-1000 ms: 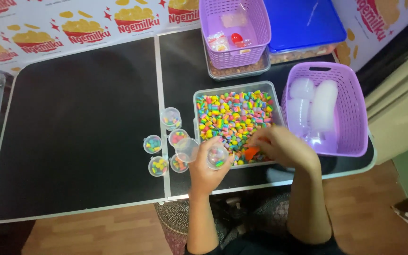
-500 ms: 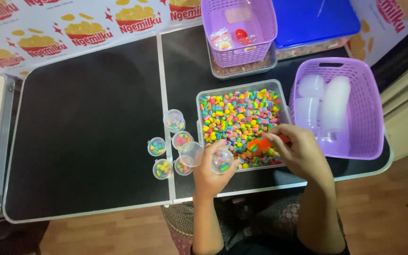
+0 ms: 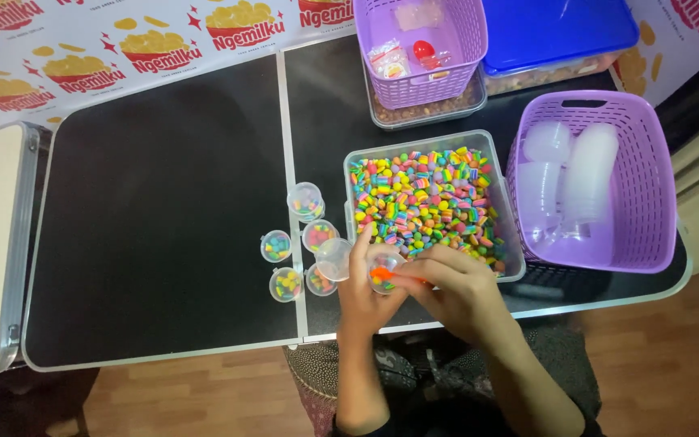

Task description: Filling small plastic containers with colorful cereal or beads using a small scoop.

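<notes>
Head view: left hand (image 3: 363, 285) grips a small clear cup (image 3: 384, 271) upright while right hand (image 3: 456, 285) pinches an orange scoop (image 3: 404, 279) at its mouth — candy tray (image 3: 497, 166) just beyond, filled cups (image 3: 305, 201) left on the desk (image 3: 163, 226).

blue lid (image 3: 560, 28) cropped (top), cup contents (image 3: 383, 273) finger-hidden

Both arms reach forward; the left hand (image 3: 363, 285) and the right hand (image 3: 456, 290) meet, fingers curled, thumbs pinching close together
</notes>
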